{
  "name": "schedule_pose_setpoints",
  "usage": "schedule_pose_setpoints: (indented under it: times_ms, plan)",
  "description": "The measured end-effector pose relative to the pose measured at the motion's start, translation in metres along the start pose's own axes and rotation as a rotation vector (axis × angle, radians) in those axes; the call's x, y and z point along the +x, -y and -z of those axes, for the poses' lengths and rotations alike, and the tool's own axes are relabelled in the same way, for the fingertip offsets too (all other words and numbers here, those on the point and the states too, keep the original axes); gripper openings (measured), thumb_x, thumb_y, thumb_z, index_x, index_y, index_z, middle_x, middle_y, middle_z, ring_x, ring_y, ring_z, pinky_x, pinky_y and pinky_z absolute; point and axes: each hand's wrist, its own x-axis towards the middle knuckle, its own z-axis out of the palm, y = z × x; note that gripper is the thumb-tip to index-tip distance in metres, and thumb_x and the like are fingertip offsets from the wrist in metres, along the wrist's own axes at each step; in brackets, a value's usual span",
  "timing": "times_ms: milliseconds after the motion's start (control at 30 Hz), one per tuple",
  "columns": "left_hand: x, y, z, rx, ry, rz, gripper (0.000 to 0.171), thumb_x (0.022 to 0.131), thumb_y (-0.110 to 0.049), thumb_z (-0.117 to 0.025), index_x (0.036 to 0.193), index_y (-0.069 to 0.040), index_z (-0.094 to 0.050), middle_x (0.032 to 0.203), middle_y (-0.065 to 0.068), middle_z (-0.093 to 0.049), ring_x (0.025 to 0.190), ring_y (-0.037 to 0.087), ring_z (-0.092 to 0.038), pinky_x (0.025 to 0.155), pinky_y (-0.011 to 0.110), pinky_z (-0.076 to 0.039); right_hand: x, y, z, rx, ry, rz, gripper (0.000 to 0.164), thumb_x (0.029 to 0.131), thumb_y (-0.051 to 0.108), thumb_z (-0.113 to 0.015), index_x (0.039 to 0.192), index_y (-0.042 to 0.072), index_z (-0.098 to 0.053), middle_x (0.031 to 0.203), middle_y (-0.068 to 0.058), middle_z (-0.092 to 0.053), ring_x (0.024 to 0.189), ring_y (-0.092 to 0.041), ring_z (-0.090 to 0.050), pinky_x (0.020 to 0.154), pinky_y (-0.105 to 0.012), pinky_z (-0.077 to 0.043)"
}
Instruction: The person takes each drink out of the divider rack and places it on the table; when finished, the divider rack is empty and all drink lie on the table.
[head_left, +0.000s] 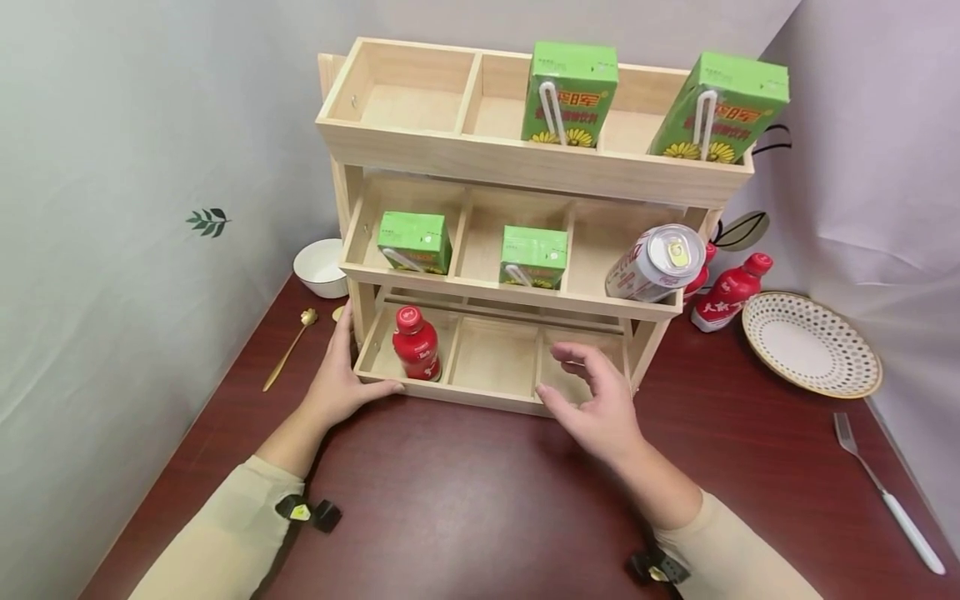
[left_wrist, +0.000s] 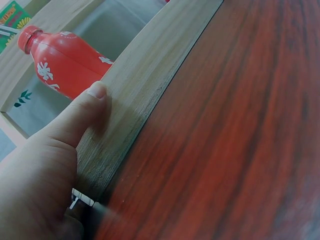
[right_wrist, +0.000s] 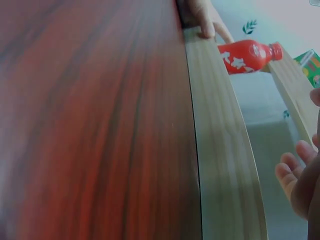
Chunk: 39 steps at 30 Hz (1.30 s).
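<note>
A three-tier wooden rack [head_left: 480,398] with divided compartments stands on the dark red table. My left hand [head_left: 341,387] holds its lower left corner, thumb along the front board [left_wrist: 135,85] and fingers along the side. Just behind that thumb, a red bottle [head_left: 416,346] stands upright in the bottom left compartment. My right hand [head_left: 600,408] hovers over the front of the bottom right compartment, fingers loosely bent and holding nothing. In the middle tier are two green drink cartons, left [head_left: 414,242] and centre [head_left: 533,257], and a silver can [head_left: 654,265] leaning at the right.
The top tier bears two more green cartons, centre [head_left: 572,92] and right [head_left: 718,108]. Red bottles [head_left: 727,293], a dotted plate [head_left: 810,346] and a fork [head_left: 885,492] lie right of the rack. To its left are a white bowl [head_left: 322,268] and a gold spoon [head_left: 288,354].
</note>
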Motion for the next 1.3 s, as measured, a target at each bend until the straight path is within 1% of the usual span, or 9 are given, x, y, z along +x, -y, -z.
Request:
schedule_pose_setpoints:
  times_ms: [67,200,300,433,600,833,967,1200,1300]
  plan:
    - [0.000,0.000,0.000,0.003,0.001,-0.001,0.138,0.054,-0.014,-0.097,0.156,-0.019,-0.004,0.156,0.010,-0.019,0.138,0.027,-0.027,0.107,0.057,-0.024,0.001,0.001,-0.004,-0.005,0.005,0.008,0.048,0.069,-0.009,-0.080,0.112,-0.013,-0.058,0.111,-0.020,-0.063,0.105,-0.036,-0.059,0.088,-0.049,-0.048]
    - [0.001,0.000,-0.001,-0.003,0.004,0.010,0.139,0.054,-0.014,-0.096,0.156,-0.021,-0.003,0.156,0.008,-0.019,0.137,0.026,-0.029,0.106,0.052,-0.028,0.006,0.002,-0.011,0.012,0.008,0.019,0.047,0.070,-0.009,-0.079,0.112,-0.013,-0.058,0.111,-0.022,-0.062,0.103,-0.039,-0.059,0.087,-0.051,-0.048]
    - [0.001,0.000,-0.001,-0.005,0.006,0.018,0.139,0.054,-0.014,-0.096,0.156,-0.022,-0.003,0.156,0.007,-0.019,0.136,0.026,-0.030,0.106,0.049,-0.029,0.009,0.002,-0.017,0.027,0.017,0.014,0.046,0.071,-0.008,-0.079,0.112,-0.011,-0.058,0.111,-0.021,-0.062,0.103,-0.041,-0.058,0.088,-0.051,-0.048]
    - [0.001,0.000,0.000,-0.015,0.011,0.018,0.139,0.054,-0.013,-0.096,0.156,-0.023,-0.003,0.156,0.007,-0.019,0.136,0.026,-0.031,0.105,0.050,-0.030,0.011,0.001,-0.024,0.035,0.033,0.011,0.046,0.071,-0.006,-0.079,0.112,-0.011,-0.058,0.110,-0.019,-0.062,0.103,-0.040,-0.057,0.088,-0.052,-0.048]
    - [0.002,0.002,-0.001,-0.036,0.013,0.009,0.139,0.054,-0.012,-0.096,0.156,-0.024,-0.003,0.155,0.007,-0.019,0.135,0.027,-0.032,0.104,0.052,-0.031,0.014,0.001,-0.032,0.019,0.046,0.005,0.046,0.073,-0.003,-0.080,0.113,-0.008,-0.059,0.111,-0.018,-0.062,0.103,-0.037,-0.058,0.090,-0.049,-0.047]
    - [0.001,0.002,-0.001,-0.016,0.006,0.013,0.139,0.054,-0.014,-0.096,0.156,-0.022,-0.003,0.155,0.007,-0.020,0.135,0.025,-0.031,0.106,0.047,-0.029,0.021,0.004,-0.043,-0.022,0.039,0.027,0.046,0.072,-0.001,-0.081,0.113,-0.006,-0.060,0.111,-0.017,-0.063,0.103,-0.035,-0.059,0.091,-0.045,-0.048]
    - [0.001,0.003,-0.001,-0.007,0.009,0.014,0.139,0.054,-0.014,-0.096,0.156,-0.022,-0.003,0.155,0.008,-0.020,0.136,0.026,-0.030,0.106,0.049,-0.028,0.024,0.005,-0.049,-0.011,0.042,0.034,0.045,0.072,0.000,-0.081,0.112,-0.006,-0.060,0.110,-0.017,-0.064,0.103,-0.035,-0.060,0.090,-0.046,-0.048]
    - [0.000,0.003,0.000,-0.016,0.001,0.011,0.139,0.053,-0.013,-0.097,0.156,-0.021,-0.004,0.155,0.008,-0.021,0.136,0.026,-0.029,0.107,0.052,-0.026,0.029,0.006,-0.061,0.043,0.069,0.002,0.046,0.073,0.002,-0.080,0.113,-0.007,-0.060,0.111,-0.016,-0.064,0.105,-0.034,-0.059,0.091,-0.045,-0.047]
    - [0.001,0.002,0.000,-0.016,0.000,0.001,0.139,0.053,-0.012,-0.097,0.156,-0.021,-0.004,0.154,0.010,-0.022,0.136,0.027,-0.029,0.106,0.053,-0.026,0.029,-0.006,-0.070,0.046,0.074,0.011,0.047,0.074,0.004,-0.081,0.115,-0.005,-0.060,0.113,-0.015,-0.064,0.106,-0.032,-0.059,0.091,-0.044,-0.048]
